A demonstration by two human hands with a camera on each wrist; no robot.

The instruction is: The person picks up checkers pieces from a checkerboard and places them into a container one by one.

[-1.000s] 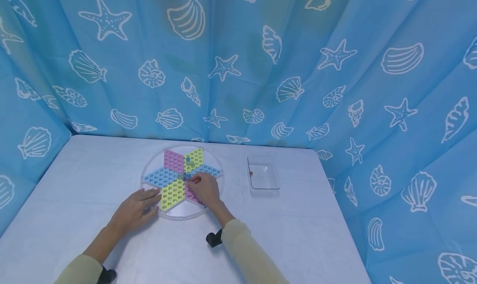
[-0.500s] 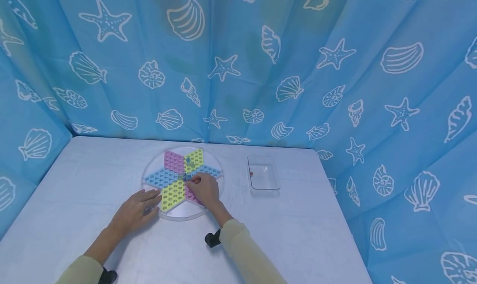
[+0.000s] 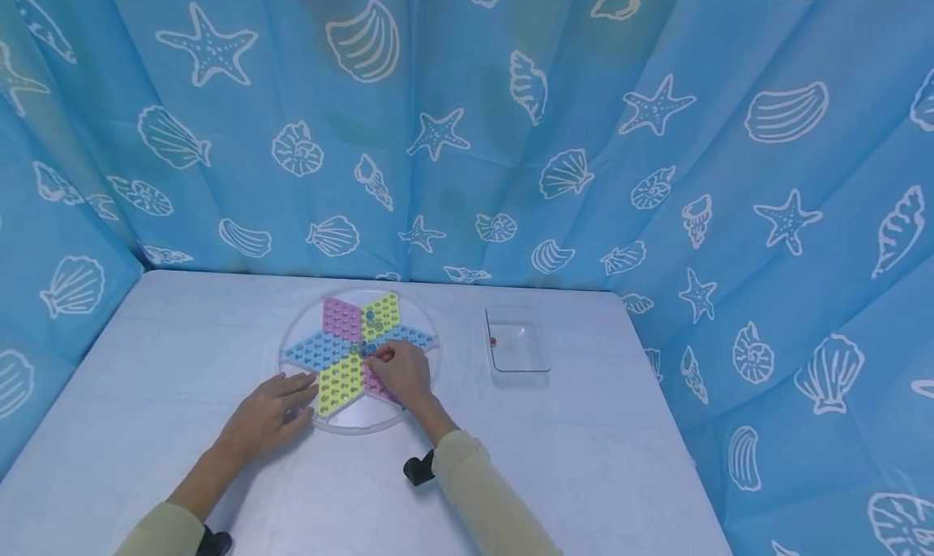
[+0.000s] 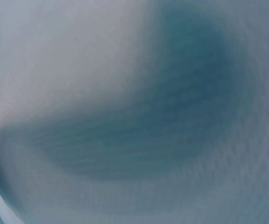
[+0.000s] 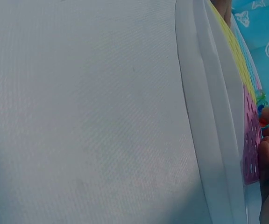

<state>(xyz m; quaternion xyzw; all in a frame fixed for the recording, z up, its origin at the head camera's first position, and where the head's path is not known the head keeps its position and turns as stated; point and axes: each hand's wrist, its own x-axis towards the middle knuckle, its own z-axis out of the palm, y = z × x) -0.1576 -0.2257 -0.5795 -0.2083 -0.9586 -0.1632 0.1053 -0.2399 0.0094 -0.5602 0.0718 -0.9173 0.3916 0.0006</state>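
Note:
A round Chinese checkers board (image 3: 302,333) with a pink, yellow and blue star lies on the table. My right hand (image 3: 401,372) reaches over its right side, fingertips at the star's centre. In the right wrist view, the thumb and finger pinch an orange-red marble (image 5: 264,122). Right beside it sit a blue marble (image 5: 260,108) and a green marble (image 5: 259,94) on the board. Another blue marble (image 3: 370,315) lies in the far yellow point. My left hand (image 3: 266,412) rests at the board's near left edge, fingers extended. The left wrist view shows only blurred cloth and shadow.
A clear plastic box (image 3: 520,349) stands right of the board, with a small red marble (image 3: 493,341) at its left wall. A white cloth covers the table (image 3: 584,459). Blue curtains (image 3: 467,191) with shell prints close off the back and sides.
Both hands stay almost where they were, the right one still at the star's centre. The head view has shifted very slightly.

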